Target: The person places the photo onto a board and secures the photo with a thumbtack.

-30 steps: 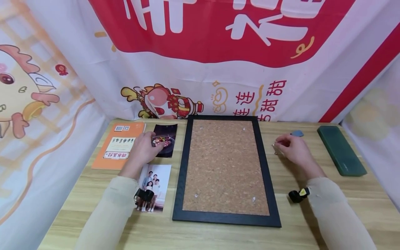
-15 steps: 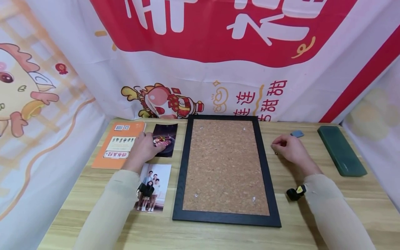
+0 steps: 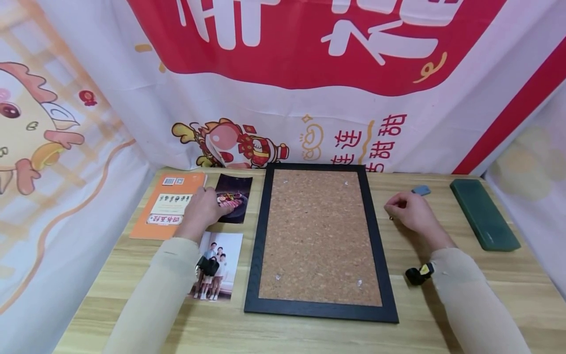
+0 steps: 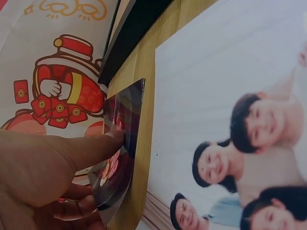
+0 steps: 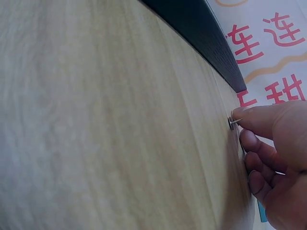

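Note:
My left hand (image 3: 203,210) pinches the left edge of a dark food photo (image 3: 239,189), thumb on its printed face. The left wrist view shows the food photo (image 4: 133,108) bowed, with fingers curled behind it. Just below lies a family photo (image 3: 230,248), partly covered by my wrist camera. To the right of the corkboard (image 3: 320,236), my right hand (image 3: 413,210) pinches a small metal-pointed pushpin (image 5: 234,123) between thumb and forefinger, low over the table. The other right fingers are curled in. Several clear pushpins (image 3: 359,283) stand near the corkboard's corners.
An orange book (image 3: 146,228) lies left of the photos. Behind my right hand is a small blue-grey block (image 3: 421,190). A dark green case (image 3: 484,214) sits at the far right. A printed cloth (image 3: 265,108) hangs along the table's back edge.
My right thumb and forefinger have closed together at the pushpin, and the right wrist has shifted slightly left. The left hand keeps its grip on the food photo, nearly still.

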Demonstrator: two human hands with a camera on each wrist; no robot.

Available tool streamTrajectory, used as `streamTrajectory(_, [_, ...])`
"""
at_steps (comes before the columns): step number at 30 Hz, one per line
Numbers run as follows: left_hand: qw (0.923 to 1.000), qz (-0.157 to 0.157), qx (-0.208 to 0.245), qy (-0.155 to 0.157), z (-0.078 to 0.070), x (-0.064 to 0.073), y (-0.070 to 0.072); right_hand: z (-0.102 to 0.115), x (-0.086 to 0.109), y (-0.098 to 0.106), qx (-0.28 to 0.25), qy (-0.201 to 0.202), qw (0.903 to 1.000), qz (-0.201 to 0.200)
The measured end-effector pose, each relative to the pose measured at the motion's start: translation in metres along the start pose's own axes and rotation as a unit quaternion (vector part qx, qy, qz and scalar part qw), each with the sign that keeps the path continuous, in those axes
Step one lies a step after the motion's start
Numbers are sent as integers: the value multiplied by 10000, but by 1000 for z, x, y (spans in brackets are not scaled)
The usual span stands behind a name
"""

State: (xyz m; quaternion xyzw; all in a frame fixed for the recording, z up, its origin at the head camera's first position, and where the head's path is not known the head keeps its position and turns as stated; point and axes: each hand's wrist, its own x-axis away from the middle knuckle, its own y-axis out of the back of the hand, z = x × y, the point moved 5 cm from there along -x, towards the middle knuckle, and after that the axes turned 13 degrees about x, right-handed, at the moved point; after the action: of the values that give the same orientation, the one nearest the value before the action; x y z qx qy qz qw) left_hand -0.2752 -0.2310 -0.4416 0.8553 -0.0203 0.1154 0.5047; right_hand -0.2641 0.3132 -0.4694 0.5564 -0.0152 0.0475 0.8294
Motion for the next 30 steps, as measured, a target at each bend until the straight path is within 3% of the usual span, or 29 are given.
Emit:
streamTrajectory(8, [9991, -173, 396, 19, 3, -2, 3, -1, 0, 0, -32, 9, 9999, -109])
streamTrajectory(21, [9947, -115, 1018, -70, 13, -6, 13, -1, 4, 8, -107, -202, 9997, 36])
streamTrajectory(30, [9809, 13, 1943, 96, 23, -6, 19, -2, 7, 9, -301, -422, 9985, 186])
